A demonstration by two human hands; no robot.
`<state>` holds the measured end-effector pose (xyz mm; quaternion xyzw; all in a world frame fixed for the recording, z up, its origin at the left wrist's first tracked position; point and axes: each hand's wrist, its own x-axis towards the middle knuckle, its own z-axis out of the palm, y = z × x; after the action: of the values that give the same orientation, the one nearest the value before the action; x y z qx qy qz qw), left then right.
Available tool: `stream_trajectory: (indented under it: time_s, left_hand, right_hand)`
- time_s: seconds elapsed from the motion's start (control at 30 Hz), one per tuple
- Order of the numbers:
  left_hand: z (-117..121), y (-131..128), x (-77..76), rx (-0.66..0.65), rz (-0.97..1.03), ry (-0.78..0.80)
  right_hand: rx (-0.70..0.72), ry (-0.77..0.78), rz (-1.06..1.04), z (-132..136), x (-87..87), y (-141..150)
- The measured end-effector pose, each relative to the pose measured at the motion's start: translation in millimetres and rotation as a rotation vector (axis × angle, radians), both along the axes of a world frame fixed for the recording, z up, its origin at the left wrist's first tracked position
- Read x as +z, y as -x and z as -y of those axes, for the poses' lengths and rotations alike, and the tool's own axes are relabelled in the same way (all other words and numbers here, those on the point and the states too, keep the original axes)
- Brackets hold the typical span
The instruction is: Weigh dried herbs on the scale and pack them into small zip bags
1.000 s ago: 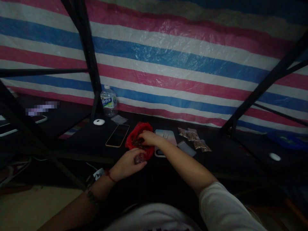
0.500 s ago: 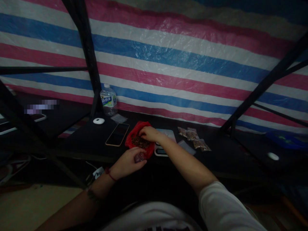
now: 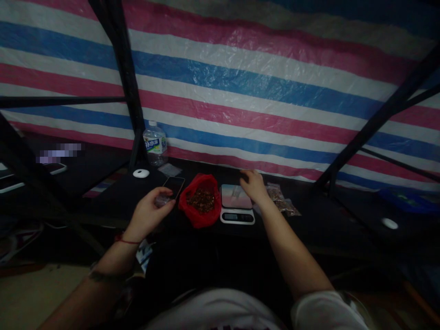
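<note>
Scale (image 3: pixel 231 200) beside red bag (image 3: pixel 196 218); right hand (image 3: pixel 255 187) near the scale's edge, grip unclear; left hand (image 3: pixel 147 211) clasping clear plastic (image 3: pixel 161 200); weighing seems underway, next calling for light touch

Bottle label (image 3: pixel 153 145): large white Chinese characters on blue; one looks like 水, the others are too blurred to make out.
Scale display (image 3: pixel 231 217): digits too small and dim to read.
Shirt print (image 3: pixel 240 327): dark lettering, cut off by the lower edge, unreadable.
</note>
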<state>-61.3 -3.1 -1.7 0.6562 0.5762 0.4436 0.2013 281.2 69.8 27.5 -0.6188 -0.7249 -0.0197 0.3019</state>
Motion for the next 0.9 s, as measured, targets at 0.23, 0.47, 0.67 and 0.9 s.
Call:
stream_trajectory:
  time_s: [0.23, 0.47, 0.67, 0.9]
  left_hand:
    - [-20, -2, -12.8, -0.106, 0.078, 0.403]
    - [-34, -33, 8.5, -0.179, 0.151, 0.464]
    - [-29, -26, 11.6, -0.173, 0.407, 0.354]
    - [-27, -8, -10.4, -0.459, 0.093, 0.360]
  right_hand:
    - [0.050, 0.271, -0.115, -7, -39.9, -20]
    - [0.170, 0.136, -0.188, -3, -33.9, 16]
    - [0.490, 0.283, -0.225, 13, -18.0, 53]
    - [0.569, 0.445, 0.216, 14, -2.3, 74]
